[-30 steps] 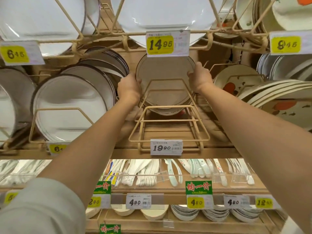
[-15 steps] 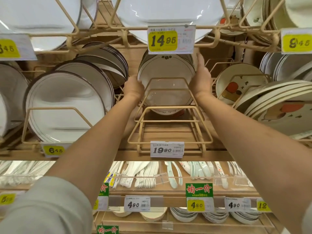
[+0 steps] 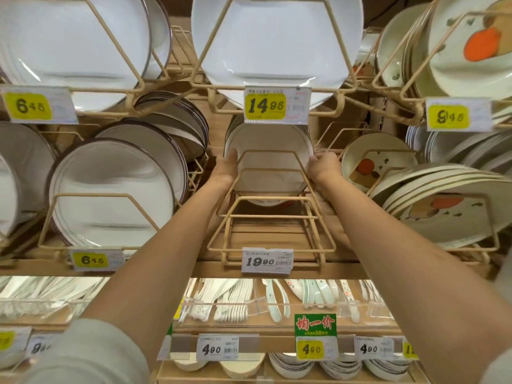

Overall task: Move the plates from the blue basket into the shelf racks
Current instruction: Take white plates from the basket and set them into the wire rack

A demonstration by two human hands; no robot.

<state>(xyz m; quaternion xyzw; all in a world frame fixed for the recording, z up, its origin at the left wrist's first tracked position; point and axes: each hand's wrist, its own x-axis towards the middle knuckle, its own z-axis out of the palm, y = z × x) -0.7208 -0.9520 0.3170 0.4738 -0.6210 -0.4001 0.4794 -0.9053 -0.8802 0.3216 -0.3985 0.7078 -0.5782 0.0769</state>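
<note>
Left sleeve (image 3: 83, 356): pale grey-green cloth, plain.
Right sleeve (image 3: 500, 370): a sliver, seemingly same cloth.
Left hand (image 3: 227, 171), right hand (image 3: 324, 169): bare.

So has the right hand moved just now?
Yes, downward: the right hand reached above the wire rack's top bar before; now it holds the plate below that bar.

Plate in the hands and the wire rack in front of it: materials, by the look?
Plate: likely glazed ceramic, off-white; smooth face, thin dark rim line. Wire rack: probably metal rod, matte beige coating; thin bent bars, one even colour.
</note>
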